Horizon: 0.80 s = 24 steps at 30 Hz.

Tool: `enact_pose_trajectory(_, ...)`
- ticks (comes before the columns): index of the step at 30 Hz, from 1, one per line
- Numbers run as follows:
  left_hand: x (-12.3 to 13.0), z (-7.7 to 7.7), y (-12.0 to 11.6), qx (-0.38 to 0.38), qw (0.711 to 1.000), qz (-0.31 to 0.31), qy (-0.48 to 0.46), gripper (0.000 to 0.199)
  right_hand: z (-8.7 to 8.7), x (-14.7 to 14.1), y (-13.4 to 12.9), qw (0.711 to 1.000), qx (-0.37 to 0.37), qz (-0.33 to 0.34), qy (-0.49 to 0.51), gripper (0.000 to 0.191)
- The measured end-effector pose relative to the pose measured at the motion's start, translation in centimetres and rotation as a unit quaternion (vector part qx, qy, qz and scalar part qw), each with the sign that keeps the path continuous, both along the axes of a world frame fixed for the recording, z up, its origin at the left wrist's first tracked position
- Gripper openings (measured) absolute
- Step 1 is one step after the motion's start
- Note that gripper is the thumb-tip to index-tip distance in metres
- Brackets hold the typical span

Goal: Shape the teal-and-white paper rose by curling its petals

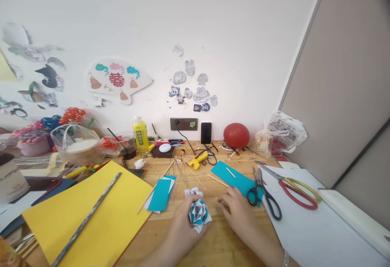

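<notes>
My left hand (186, 220) is closed around a crumpled blue-and-white paper flower (198, 211), just above the wooden table. White and grey paper pokes out beyond the fingers at its far side. To the right of it, apart from the flower, is my right hand (239, 214), its fingers loosely bent and a little apart. Nothing shows between them. Beyond that hand lie a thin wooden stick (217, 180) and a blue paper sheet (227, 171) with a short stick on it. Blue and white paper strips (160, 194) lie left of the flower.
Black scissors (267, 196) and red-and-yellow-handled scissors (300, 194) lie at the right on white paper (307, 226). Yellow paper (100, 214) covers the left, under a dark patterned strip (88, 218). Behind are a yellow glue gun (198, 160), phone (206, 133), red balloon (237, 135) and drink bottle (140, 134).
</notes>
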<state>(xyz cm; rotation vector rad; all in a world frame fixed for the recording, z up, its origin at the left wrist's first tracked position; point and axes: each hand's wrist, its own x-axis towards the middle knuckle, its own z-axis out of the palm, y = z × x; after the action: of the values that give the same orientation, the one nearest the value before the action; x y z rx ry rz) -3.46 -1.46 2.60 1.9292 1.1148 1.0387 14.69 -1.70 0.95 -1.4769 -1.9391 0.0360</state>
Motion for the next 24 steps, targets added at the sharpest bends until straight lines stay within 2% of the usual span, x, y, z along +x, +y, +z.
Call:
enact_pose_trajectory(2,0.0,-0.3,0.1,-0.005,1.000,-0.002,-0.012,0.041,-0.1,-0.2,0.1,1.000,0.009,-0.001,0.021,0.013)
enact_pose_trajectory(5,0.1,-0.8,0.2,0.026,1.000,-0.010,-0.012,0.048,0.3,-0.8,-0.3,0.992,-0.009,0.031,0.121,0.010)
enact_pose_trajectory(8,0.1,-1.4,0.1,0.081,0.996,-0.021,-0.009,0.050,0.5,-1.7,-0.9,0.966,-0.075,0.072,0.239,0.014)
enact_pose_trajectory(11,0.2,-2.2,0.0,0.114,0.993,-0.030,-0.001,0.052,0.2,-2.6,-1.4,0.936,-0.133,0.121,0.304,0.023)
enact_pose_trajectory(13,0.1,-2.6,0.1,0.122,0.992,-0.031,0.014,0.052,0.0,-3.0,-1.4,0.923,-0.155,0.138,0.324,0.025)
enact_pose_trajectory(18,-0.2,-3.3,0.3,0.141,0.986,-0.043,0.078,0.057,0.3,-3.3,-1.3,0.907,-0.191,0.133,0.351,0.022)
enact_pose_trajectory(24,-0.1,-2.7,0.3,0.141,0.982,-0.070,0.104,0.055,0.2,-3.6,-1.2,0.917,-0.193,0.087,0.339,0.027)
